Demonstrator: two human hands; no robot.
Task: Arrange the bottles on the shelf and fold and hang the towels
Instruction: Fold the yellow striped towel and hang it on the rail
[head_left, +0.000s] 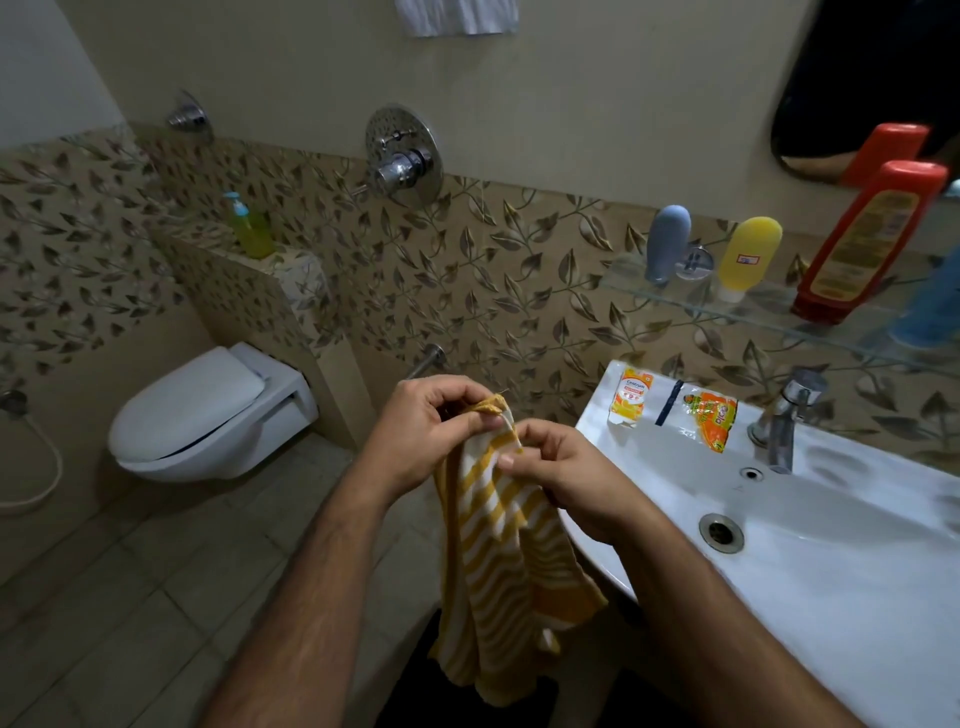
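Yellow-and-white striped cloth hangs from both hands: the towel (498, 561) is held up just left of the sink (810, 545), its lower end drooping loose below the sink's front rim. The step in hand looks like the folding, at the stage of finding and matching the top corners. The left hand (431, 436) pinches a bunched corner between thumb and fingertips; the right hand (561, 473), just beside it and nearer the sink, pinches the edge a little lower, fingers curled in. Both forearms reach forward and angle inward, so the hands nearly meet.

Next, I judge, the hands must spread apart along the top edge to pull the cloth flat before doubling it over.

Above the sink, the glass shelf (727, 306) already carries a grey bottle (667, 244), a yellow bottle (748, 257) and a red bottle (867, 244), standing upright.
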